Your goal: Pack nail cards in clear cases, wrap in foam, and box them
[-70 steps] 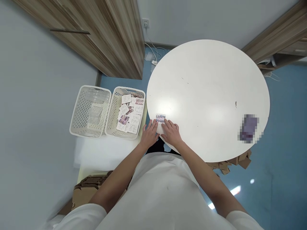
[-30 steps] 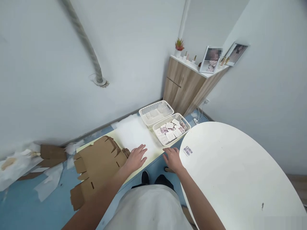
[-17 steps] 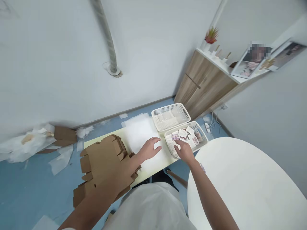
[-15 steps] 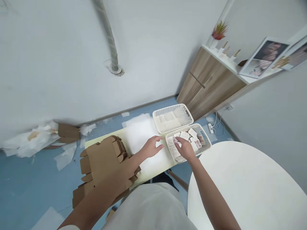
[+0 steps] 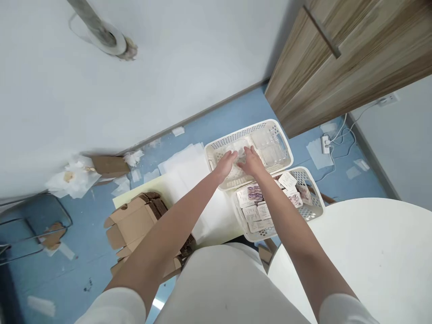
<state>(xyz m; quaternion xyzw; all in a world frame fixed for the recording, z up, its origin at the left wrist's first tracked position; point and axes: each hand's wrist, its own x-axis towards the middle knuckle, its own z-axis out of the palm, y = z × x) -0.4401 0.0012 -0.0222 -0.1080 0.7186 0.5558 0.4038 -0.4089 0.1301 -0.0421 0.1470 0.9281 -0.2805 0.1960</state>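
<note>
Both hands are inside the white perforated basket (image 5: 211,152) at the back, which holds clear plastic boxes (image 5: 272,146). My left hand (image 5: 225,166) closes on the near left edge of a clear plastic box (image 5: 241,147). Opposite it, my right hand (image 5: 252,163) has thumb and fingers around the same box's right side. The transparent box is partly hidden by the fingers. Nearer me, a second white basket (image 5: 317,204) holds several white printed cards (image 5: 251,213) and some with pink and purple pictures. My right forearm passes over this basket.
A stack of flat brown cardboard boxes (image 5: 135,225) lies left on the pale yellow table (image 5: 216,238), beside white sheets (image 5: 187,173). A round white table (image 5: 367,252) stands right. A wooden cabinet (image 5: 337,67), a power strip (image 5: 326,145) and scattered paper are around.
My right hand has left the card basket and moved to the back basket. My left hand has moved there too, from above the white sheets. The view has tilted downward.
</note>
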